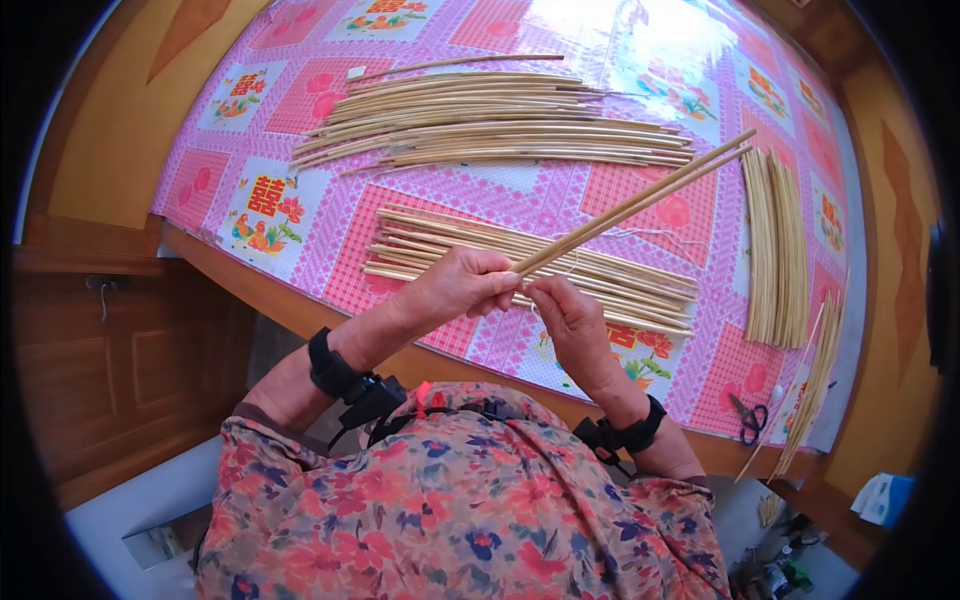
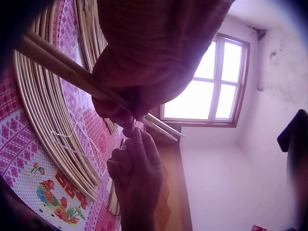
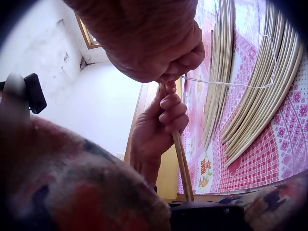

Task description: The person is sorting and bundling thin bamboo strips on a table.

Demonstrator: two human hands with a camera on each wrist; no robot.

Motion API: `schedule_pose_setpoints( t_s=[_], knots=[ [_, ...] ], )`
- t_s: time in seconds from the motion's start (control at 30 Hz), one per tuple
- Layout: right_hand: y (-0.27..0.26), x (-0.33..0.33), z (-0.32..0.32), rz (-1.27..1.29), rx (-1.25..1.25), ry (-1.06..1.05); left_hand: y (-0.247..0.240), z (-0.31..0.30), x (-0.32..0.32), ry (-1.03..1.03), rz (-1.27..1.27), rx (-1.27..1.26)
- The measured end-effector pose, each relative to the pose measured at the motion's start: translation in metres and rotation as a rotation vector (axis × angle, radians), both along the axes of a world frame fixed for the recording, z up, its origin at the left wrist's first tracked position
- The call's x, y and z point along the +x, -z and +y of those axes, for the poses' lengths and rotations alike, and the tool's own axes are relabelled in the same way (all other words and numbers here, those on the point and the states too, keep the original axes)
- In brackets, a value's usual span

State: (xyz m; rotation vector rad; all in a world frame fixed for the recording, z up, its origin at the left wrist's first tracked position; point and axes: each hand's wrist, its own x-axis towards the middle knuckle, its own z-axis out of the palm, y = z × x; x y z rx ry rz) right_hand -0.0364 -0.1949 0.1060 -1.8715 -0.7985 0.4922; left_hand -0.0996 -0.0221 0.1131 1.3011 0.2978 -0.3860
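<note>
Two long, thin wooden sticks slant up and to the right from my left hand, which grips them near their lower end. My right hand is right beside it, thumb and fingertips pinching a thin white string at the sticks. From there the string trails across the bundle below. Beneath both hands lies a row of similar sticks on the patterned tablecloth. In the left wrist view, fingertips of the two hands meet close under the sticks; the exact wrap of the string is hidden by fingers.
A wide spread of sticks lies at the back. To the right are an upright-lying bundle and a smaller bundle. Scissors rest near the table's front right edge, by a small white object.
</note>
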Motion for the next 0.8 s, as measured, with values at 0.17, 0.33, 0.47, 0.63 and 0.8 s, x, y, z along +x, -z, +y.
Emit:
schedule_pose_setpoints(
  t_s=[0.17,0.33,0.47,0.63,0.8],
  knots=[
    [0.007,-0.001,0.0,0.025,0.004,0.013,-0.001,-0.001,-0.001,0.014,-0.038,0.035],
    [0.011,-0.001,0.003,0.044,0.033,0.008,-0.004,0.001,0.0,0.018,-0.064,0.071],
    [0.011,-0.001,0.003,0.071,0.043,-0.002,-0.01,0.002,0.0,0.057,-0.11,0.154],
    [0.005,0.004,0.001,0.116,0.038,-0.01,-0.016,0.001,0.002,0.02,-0.027,0.004],
    [0.004,0.008,-0.003,0.067,0.256,0.005,-0.024,0.002,0.005,0.144,-0.257,0.193]
  ],
)
